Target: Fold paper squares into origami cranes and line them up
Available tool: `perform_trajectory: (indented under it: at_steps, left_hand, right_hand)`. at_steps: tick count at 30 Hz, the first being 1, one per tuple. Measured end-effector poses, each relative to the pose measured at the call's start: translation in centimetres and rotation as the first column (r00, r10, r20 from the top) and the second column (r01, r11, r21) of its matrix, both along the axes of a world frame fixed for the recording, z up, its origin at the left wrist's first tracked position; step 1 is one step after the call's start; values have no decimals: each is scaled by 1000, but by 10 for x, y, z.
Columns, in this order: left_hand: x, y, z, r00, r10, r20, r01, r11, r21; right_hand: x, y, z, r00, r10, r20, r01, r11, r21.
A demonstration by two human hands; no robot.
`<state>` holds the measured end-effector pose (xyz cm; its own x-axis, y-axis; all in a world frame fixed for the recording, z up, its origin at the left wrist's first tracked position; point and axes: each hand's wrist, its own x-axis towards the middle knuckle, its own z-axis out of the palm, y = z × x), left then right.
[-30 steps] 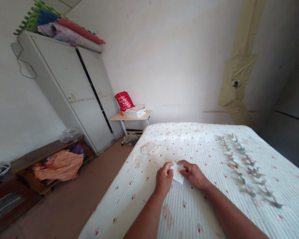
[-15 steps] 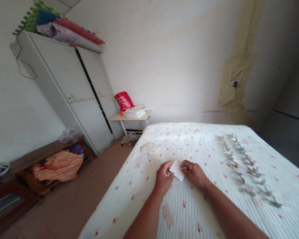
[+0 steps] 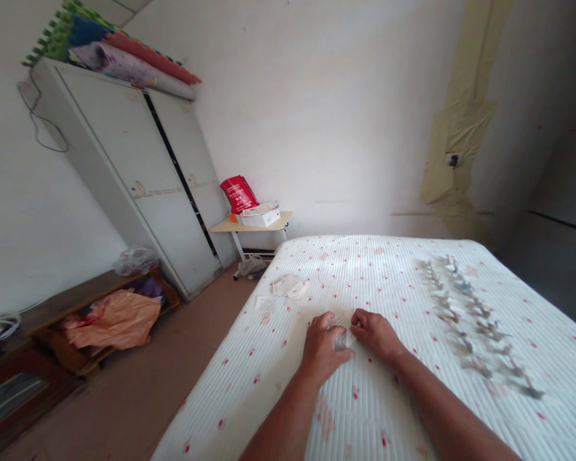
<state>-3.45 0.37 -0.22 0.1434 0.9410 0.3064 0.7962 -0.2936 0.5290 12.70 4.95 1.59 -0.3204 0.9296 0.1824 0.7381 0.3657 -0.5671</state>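
A small piece of printed paper (image 3: 342,322) lies on the bed's patterned cover, between my two hands and partly hidden by them. My right hand (image 3: 375,333) is closed, pinching the paper at its right corner. On the other side, my left hand (image 3: 322,349) curves over the paper's left and near part, with thumb and fingers apart. Beyond my left hand rests a loose pile of similar printed paper pieces (image 3: 288,286). To the right stand two rows of small folded paper figures (image 3: 477,323), too blurred to make out in detail.
The bed (image 3: 249,397) fills the foreground. Behind its far left corner, a small table (image 3: 223,226) carries a red bag (image 3: 239,194) and a white box (image 3: 262,219). A grey cabinet (image 3: 125,153) and a low wooden unit (image 3: 91,288) stand at the left.
My left hand has let go of the paper's left edge and moved slightly right over it, its thumb and fingers spreading. My right hand has barely moved.
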Motion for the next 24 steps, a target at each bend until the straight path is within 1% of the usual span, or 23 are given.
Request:
perform_trajectory:
  at_steps: [2,5,7,8,10,12,14,16,20,24]
  left_hand:
    - [0,0,2,999,-9,-34,9,1000,1]
    - [1,-1,5,996,-36,-76,36,999,1]
    - [1,-2,7,995,-50,-89,51,999,6]
    - [1,-2,7,994,-55,-91,56,998,10]
    - [0,-2,8,994,-57,-91,59,998,16]
    - [0,-2,7,994,-61,-94,63,998,20]
    - [0,-2,6,993,-63,-97,66,998,23]
    - [0,-2,6,993,-65,-98,68,997,32]
    - [0,-3,7,994,-60,-94,65,997,51]
    - [1,-3,8,994,-60,-87,64,997,48]
  right_hand:
    - [3,1,3,998,60,-26,-61,997,-47]
    - [13,3,5,984,163,-69,-172,973,-155]
    - [20,7,4,976,205,-77,-215,960,-180]
    - [24,9,2,973,221,-70,-230,959,-163]
    - [29,13,-3,968,241,-70,-246,967,-70]
    - [31,16,-9,941,311,-135,-311,950,23]
    - [32,17,-13,910,372,-184,-363,928,80]
    - [31,16,-14,893,406,-192,-398,914,84]
    - [27,14,-12,891,433,-139,-430,901,57]
    - [25,13,-11,899,434,-63,-426,899,105]
